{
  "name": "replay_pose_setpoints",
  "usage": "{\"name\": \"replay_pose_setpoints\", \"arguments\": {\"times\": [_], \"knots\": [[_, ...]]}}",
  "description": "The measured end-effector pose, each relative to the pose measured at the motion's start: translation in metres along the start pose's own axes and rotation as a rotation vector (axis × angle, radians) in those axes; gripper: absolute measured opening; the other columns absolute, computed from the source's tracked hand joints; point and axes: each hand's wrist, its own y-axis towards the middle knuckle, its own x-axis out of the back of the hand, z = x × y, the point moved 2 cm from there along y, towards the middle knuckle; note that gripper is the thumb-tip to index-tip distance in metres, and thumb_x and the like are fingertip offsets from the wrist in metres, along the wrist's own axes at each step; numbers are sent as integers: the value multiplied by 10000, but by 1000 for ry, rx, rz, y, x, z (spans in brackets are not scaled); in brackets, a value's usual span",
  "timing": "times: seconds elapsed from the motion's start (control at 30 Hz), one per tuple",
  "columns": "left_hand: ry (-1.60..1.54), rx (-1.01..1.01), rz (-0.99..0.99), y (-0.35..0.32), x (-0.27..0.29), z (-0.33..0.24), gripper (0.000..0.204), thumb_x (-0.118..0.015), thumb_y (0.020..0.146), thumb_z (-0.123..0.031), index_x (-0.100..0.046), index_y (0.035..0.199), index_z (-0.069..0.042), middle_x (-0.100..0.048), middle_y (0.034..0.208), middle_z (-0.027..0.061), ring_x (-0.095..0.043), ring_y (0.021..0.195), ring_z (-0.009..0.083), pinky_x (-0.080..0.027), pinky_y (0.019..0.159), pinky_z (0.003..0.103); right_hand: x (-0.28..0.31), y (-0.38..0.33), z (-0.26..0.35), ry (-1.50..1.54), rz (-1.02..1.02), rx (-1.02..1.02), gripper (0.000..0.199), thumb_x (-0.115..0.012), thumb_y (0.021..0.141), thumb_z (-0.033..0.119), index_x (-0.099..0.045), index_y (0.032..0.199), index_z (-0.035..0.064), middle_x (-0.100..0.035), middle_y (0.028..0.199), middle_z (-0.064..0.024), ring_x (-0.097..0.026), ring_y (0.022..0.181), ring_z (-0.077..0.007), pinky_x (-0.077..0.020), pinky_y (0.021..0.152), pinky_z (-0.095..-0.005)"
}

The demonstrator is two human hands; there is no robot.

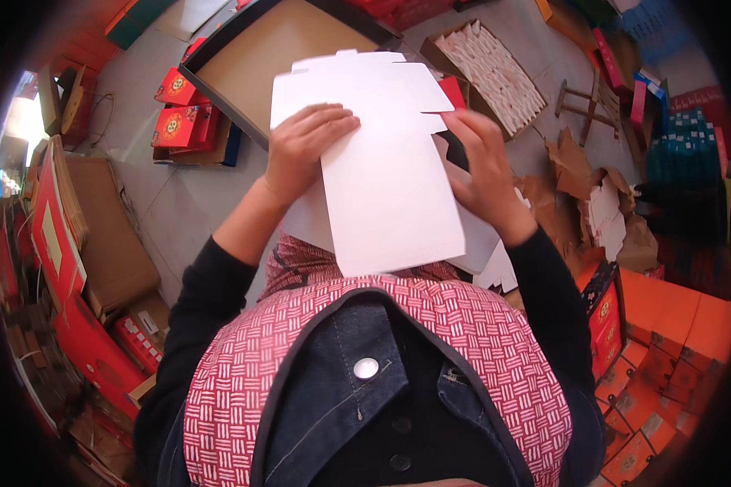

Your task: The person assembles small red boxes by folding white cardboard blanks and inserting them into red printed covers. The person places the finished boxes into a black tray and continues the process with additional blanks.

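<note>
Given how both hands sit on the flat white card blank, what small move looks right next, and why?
Probably fold a panel along a crease. The white card blank lies flat and unfolded over the lap, the left hand pressing its upper left, the right hand gripping its right edge near the notched flap.

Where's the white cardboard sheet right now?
In the head view the white cardboard sheet is centre frame, held between the left hand and right hand, above the red-patterned apron.
</note>
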Motion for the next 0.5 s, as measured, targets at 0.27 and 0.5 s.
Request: {"name": "replay_pose_setpoints", "arguments": {"times": [0.27, 0.5], "knots": [[37, -42, 75, -13, 11, -1, 189, -678, 716, -40, -711, 899, -72, -662, 871, 72, -636, 827, 220, -536, 702, 293, -36, 37, 2, 60, 61, 345, 156, -628, 741, 45, -624, 896, 29, -616, 865, -104, -605, 828, -241, -509, 697, -314], [39, 76, 182, -60, 5, -30, 169, -665, 682, -55, -667, 850, -42, -645, 900, 71, -618, 870, 249, -516, 739, 323, -52, -4, 20, 188, 258, 106, 170, -642, 748, 50, -654, 918, 52, -637, 904, -84, -614, 862, -245, -520, 731, -319]]}}
